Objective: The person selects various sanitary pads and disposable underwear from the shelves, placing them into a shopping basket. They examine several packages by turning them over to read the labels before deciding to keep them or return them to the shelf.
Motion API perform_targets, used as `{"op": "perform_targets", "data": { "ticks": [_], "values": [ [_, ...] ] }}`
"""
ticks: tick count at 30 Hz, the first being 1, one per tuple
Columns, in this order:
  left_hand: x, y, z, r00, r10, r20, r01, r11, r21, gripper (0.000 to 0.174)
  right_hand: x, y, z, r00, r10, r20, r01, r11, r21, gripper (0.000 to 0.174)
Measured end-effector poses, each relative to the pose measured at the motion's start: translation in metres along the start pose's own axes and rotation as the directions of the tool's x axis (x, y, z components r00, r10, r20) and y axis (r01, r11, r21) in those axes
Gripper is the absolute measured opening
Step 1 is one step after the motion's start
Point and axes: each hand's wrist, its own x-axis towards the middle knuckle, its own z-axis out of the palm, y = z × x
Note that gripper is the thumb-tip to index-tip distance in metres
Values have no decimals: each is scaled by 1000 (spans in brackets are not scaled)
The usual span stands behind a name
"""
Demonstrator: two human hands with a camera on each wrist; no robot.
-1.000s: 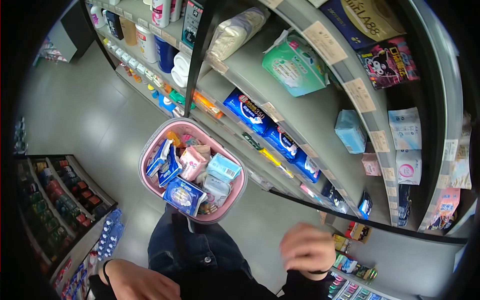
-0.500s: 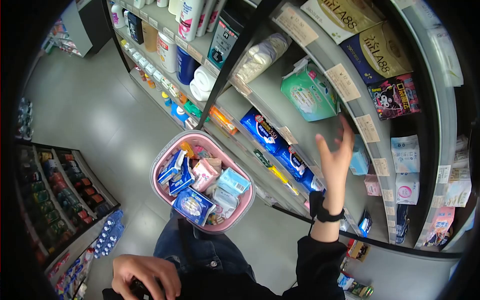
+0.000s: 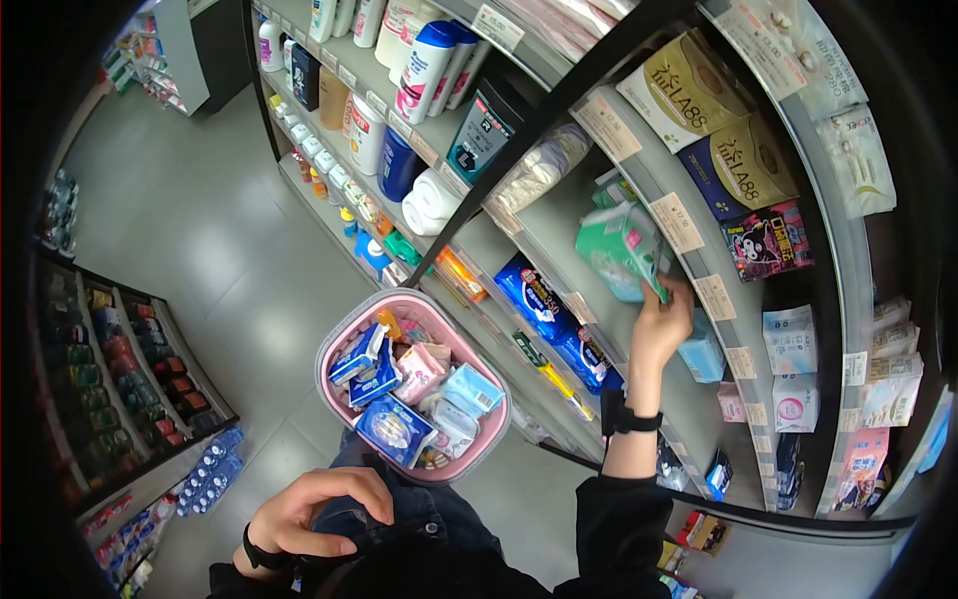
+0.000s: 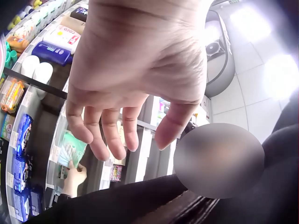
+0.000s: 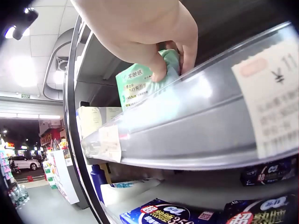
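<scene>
Pinching a green pack (image 3: 614,245) at its near end between thumb and fingers of the right hand (image 3: 663,317), in among the shelves, above a grey shelf (image 3: 559,215). Seeing from the right wrist, much closer, fingers curled over the wrapper's top, behind a clear shelf rail (image 5: 196,135) with a price tag (image 5: 271,93) on it; catching also, in that view alone, a white car (image 5: 25,163) out on the street. Cannot tell whether lifted clear or resting on the shelf. From the head, showing the left hand (image 3: 314,514) only from its back, bent low near the jeans (image 3: 464,514); from the left wrist, revealing the palm instead, with four fingers hanging slightly apart and the thumb spread well away. Taking in whole, from the head alone, a pink basket (image 3: 431,321) near the left hand, holding blue, pink and white packs (image 3: 395,431).
</scene>
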Motion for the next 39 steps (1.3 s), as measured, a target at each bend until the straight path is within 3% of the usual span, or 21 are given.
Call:
{"op": "perform_targets", "data": {
  "ticks": [5,7,8,10,11,12,13,17,20,21,22,24,25,26,28,30,32,34,36,37,39],
  "values": [
    [2,1,-4,1000,-21,-10,22,998,53,35,-33,-31,-38,995,32,-96,-30,999,18,13],
    [6,-1,-6,997,-43,-57,51,985,164,35,-48,-42,-52,976,-146,-163,138,989,-60,12],
    [11,-2,-6,997,-51,-60,60,984,166,35,-57,-48,-59,977,-138,-161,130,990,-57,12],
    [21,-3,-6,986,-79,-147,129,920,371,36,-79,-61,-73,985,-94,-147,97,995,16,13],
    [23,-11,-10,979,-131,-154,185,885,428,54,-92,-68,-80,997,-41,-65,46,995,92,13],
    [28,-15,-10,978,-139,-154,193,881,431,54,-106,-75,-85,1000,8,20,-11,987,163,13],
    [38,-20,-6,973,-76,-217,181,835,520,67,-119,-80,-87,994,27,109,-48,979,198,13],
    [64,-53,-12,952,41,-303,157,783,601,101,-177,-96,-79,853,239,464,-431,824,368,13],
    [81,-68,-17,971,-56,-232,187,780,597,107,-210,-108,-67,798,208,565,-446,835,323,16],
    [83,-79,-23,981,-51,-188,162,748,644,95,-222,-107,-65,772,222,596,-472,827,305,17],
    [86,-86,-30,982,-55,-182,162,744,648,95,-229,-107,-64,744,235,625,-498,819,285,18],
    [95,-94,-44,970,-195,-146,236,619,749,77,-233,-108,-61,719,289,632,-576,756,310,20],
    [101,-95,-46,984,-64,-169,171,630,758,65,-234,-108,-59,688,336,643,-646,687,332,23],
    [107,-98,-51,985,-70,-159,167,623,764,65,-235,-104,-60,692,344,635,-649,682,337,23],
    [125,-106,-63,963,157,-218,125,456,881,68,-235,-92,-69,716,304,628,-582,756,299,27],
    [148,-112,-80,960,180,-216,115,451,885,68,-234,-86,-78,719,328,612,-589,756,286,23],
    [169,-133,-109,930,365,-52,-6,156,988,67,-238,-78,-86,687,369,627,-637,720,274,20],
    [179,-152,-132,944,331,0,-36,102,994,65,-243,-74,-95,678,416,606,-656,714,245,18],
    [182,-173,-160,974,90,210,-192,-173,966,63,-251,-69,-104,666,460,587,-677,703,217,17],
    [177,-181,-166,978,-70,198,-206,-133,969,64,-256,-64,-109,646,494,582,-703,682,201,16],
    [163,-191,-168,966,-154,207,-235,-188,954,64,-263,-56,-117,629,528,570,-726,660,190,16]
  ]
}}
